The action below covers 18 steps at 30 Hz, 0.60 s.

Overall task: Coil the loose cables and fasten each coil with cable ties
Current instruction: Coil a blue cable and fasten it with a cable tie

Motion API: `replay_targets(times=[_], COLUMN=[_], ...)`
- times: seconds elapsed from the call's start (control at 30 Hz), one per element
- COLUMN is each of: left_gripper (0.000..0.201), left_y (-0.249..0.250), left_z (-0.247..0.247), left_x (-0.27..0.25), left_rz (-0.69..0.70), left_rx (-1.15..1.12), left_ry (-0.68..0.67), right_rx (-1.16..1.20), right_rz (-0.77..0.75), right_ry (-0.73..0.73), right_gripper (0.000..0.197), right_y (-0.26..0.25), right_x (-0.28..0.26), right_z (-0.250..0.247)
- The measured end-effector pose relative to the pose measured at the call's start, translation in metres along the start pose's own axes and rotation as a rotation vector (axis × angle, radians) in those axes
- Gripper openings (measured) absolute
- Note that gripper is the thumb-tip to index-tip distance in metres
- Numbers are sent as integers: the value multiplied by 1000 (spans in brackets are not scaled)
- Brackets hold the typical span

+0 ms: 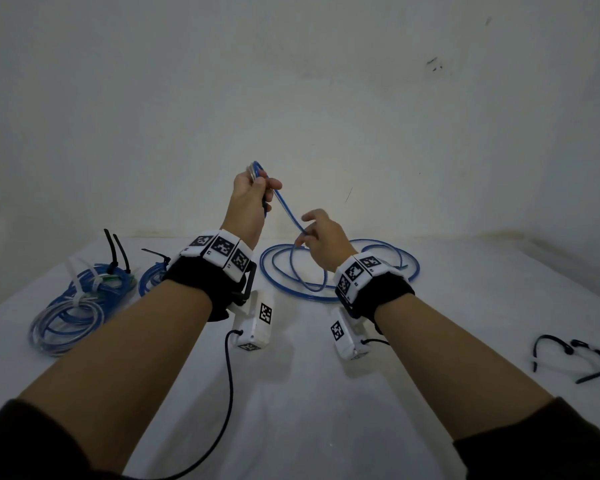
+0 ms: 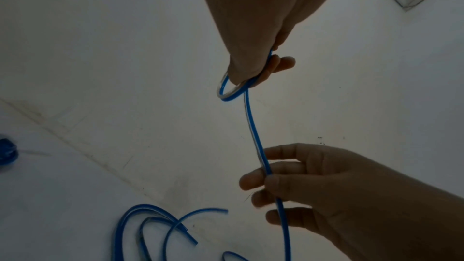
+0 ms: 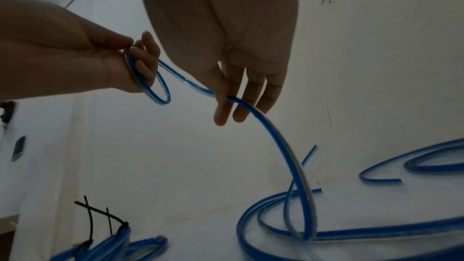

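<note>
A: First small loop of the thin blue-and-clear plastic cable [image 1: 284, 202] clamped in the raised left hand [image 1: 248, 192]; the rest lies on the white table [image 1: 309, 393].

B: Right hand [image 1: 321, 233] pinches the strand lower down. Coiling has just begun, I'd say; next, feed up another loop.

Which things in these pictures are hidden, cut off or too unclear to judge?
- Head view: the left hand covers the small loop, so its turns cannot be counted.
- Head view: the left wristband hides part of a tied coil.
- Right wrist view: the loose cable runs off the right edge.
</note>
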<state>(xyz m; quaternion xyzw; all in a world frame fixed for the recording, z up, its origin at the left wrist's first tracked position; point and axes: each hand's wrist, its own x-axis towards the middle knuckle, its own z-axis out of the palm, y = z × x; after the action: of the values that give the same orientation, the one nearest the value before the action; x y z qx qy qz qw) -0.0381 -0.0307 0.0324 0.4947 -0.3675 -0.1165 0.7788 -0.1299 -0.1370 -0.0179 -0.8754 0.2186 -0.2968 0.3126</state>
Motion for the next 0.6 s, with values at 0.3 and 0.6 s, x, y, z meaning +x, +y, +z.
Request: replay_targets(times=[0.3,0.6], left_gripper=[20,11], left_y=[-6,-19], left_z=[-2,-8], left_x=[-5,-1], left_rz=[82,233], left_rx=[-38,424], left_ry=[-20,-195], right_rx=[-434,-275], right_rz=[64,-215], right_ry=[202,-2], right_gripper=[28,23], right_y=[6,-2], right_x=[-1,-3], right_z=[-7,-2])
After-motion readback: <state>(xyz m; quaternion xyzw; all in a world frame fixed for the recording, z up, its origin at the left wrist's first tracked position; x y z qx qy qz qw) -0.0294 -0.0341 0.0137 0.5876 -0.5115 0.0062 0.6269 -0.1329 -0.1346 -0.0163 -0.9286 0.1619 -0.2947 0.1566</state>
